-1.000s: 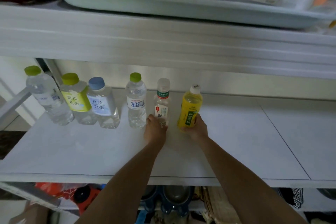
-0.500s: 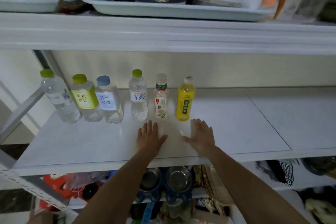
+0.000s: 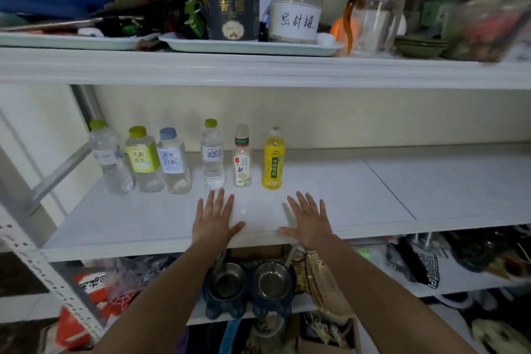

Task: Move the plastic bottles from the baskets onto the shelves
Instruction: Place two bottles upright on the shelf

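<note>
Shelf-stocking, mid-task: a person's L hand point(image 3: 214, 221) and R hand point(image 3: 310, 223) are laid out palm-down at the front edge of the middle shelf point(image 3: 373, 190). Fingers are spread and straight, gripping nothing. Can't tell if the palms press the board or hover just over it.

Six plastic bottles stand in a row on the shelf's L half, deeper in than the fingertips. L to R: far-L clear bottle point(image 3: 109, 161), yellow-label bottle point(image 3: 142, 162), blue-cap bottle point(image 3: 173, 162), green-cap water bottle point(image 3: 212, 156), white tea bottle point(image 3: 242, 159), yellow bottle point(image 3: 273, 162). All are upright, long axes vertical, caps up.

L fingertips reach almost to the base of the green-cap water bottle. R fingertips are near the yellow bottle but off to its R, not touching. No basket in shot.

The row looks set. Any further bottle would prob. go R of the yellow bottle, w/ the R hand nearer that spot.
</note>
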Motion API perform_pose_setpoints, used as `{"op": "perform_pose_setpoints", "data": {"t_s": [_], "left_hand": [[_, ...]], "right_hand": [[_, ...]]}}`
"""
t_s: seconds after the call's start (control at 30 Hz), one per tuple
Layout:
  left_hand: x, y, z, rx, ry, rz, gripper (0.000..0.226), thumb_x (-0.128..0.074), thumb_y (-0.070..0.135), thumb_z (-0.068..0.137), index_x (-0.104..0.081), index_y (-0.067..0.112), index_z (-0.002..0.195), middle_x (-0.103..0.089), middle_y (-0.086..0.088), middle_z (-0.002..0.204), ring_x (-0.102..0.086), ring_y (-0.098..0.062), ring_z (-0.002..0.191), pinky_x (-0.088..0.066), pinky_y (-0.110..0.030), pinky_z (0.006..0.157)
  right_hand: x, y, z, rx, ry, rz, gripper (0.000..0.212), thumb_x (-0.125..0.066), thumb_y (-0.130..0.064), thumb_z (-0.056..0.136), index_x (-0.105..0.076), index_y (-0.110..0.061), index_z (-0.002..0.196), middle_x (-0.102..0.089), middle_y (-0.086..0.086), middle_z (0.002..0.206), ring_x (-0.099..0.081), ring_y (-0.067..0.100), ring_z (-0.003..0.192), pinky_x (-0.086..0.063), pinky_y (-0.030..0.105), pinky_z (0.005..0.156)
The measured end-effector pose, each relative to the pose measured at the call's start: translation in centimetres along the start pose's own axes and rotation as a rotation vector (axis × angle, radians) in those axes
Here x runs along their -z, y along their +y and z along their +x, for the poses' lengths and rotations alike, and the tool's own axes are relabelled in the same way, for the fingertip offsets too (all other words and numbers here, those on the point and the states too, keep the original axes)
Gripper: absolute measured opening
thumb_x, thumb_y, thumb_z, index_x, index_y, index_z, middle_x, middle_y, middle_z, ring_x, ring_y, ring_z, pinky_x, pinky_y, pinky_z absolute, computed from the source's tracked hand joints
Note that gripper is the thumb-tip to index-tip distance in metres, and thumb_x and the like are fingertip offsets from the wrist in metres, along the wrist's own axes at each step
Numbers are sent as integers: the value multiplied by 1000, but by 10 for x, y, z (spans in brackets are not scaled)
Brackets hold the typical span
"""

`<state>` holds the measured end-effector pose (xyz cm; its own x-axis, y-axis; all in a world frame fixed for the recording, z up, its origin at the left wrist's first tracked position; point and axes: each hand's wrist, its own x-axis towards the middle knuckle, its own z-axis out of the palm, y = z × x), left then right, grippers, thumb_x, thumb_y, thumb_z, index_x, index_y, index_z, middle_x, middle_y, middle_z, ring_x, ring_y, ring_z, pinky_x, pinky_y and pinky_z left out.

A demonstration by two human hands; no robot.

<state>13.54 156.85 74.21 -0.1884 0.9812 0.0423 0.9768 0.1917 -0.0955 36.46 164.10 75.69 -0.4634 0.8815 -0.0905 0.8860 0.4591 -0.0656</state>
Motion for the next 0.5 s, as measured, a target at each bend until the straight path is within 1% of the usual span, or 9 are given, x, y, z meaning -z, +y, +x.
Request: {"op": "perform_pose_setpoints", "data": {"t_s": [0.03,0.07,0.1,0.13,0.2,0.3,0.33,0.43,0.5], "left_hand": [[2,1,-9,20,-5,-1,76,-15,65,95,12,24,153,21,-5,159,20,-25,146,13,-45,116],[5,3,-19,39,-12,-4,76,-14,65,95,13,24,152,22,-4,159,21,-25,146,13,-45,116],[7,5,-30,53,-21,-6,75,-14,65,95,15,25,152,23,-4,158,21,-25,146,14,-46,116],[8,9,-42,62,-25,-5,75,-13,64,95,17,25,151,24,-4,158,22,-26,145,13,-46,116],[10,17,-66,70,-16,7,74,-11,63,95,19,25,151,25,-5,158,22,-27,145,12,-47,117],[9,25,-101,71,-41,-2,74,-12,65,95,21,26,150,26,-4,157,23,-27,145,12,-48,117],[9,26,-113,71,-54,-1,75,-13,65,95,21,27,150,26,-5,157,24,-28,145,11,-49,117],[9,17,-147,93,-66,5,76,-14,66,95,20,27,150,27,-6,157,23,-29,145,8,-50,118],[11,2,-169,134,-68,-6,77,-14,67,94,19,28,151,28,-6,157,24,-29,144,8,-50,118]], "right_hand": [[2,-2,-9,16,3,-6,102,-10,-87,74,4,-25,153,15,2,160,16,23,147,14,48,114],[2,-3,-18,30,4,-3,118,10,-93,56,5,-25,153,14,2,160,16,23,147,14,48,114],[0,-4,-27,37,0,0,133,26,-92,39,5,-26,153,14,1,160,15,23,147,14,48,114],[-4,-5,-37,38,0,0,141,34,-89,30,4,-27,153,13,1,160,14,22,147,14,48,114],[-11,-6,-57,42,-6,2,144,37,-88,26,4,-28,153,12,0,161,14,23,147,14,48,114],[-18,-10,-89,71,-56,-25,137,30,-91,32,6,-29,153,14,1,160,15,24,147,12,50,114],[-19,-14,-97,85,-57,-32,138,31,-91,31,6,-29,153,15,1,160,15,25,147,11,50,114],[-17,-31,-116,155,-45,-77,139,37,-87,31,5,-29,153,13,2,160,13,26,147,9,51,115],[-10,-52,-122,212,-36,-84,134,35,-87,36,4,-30,153,12,2,161,12,25,147,9,51,115]]}}
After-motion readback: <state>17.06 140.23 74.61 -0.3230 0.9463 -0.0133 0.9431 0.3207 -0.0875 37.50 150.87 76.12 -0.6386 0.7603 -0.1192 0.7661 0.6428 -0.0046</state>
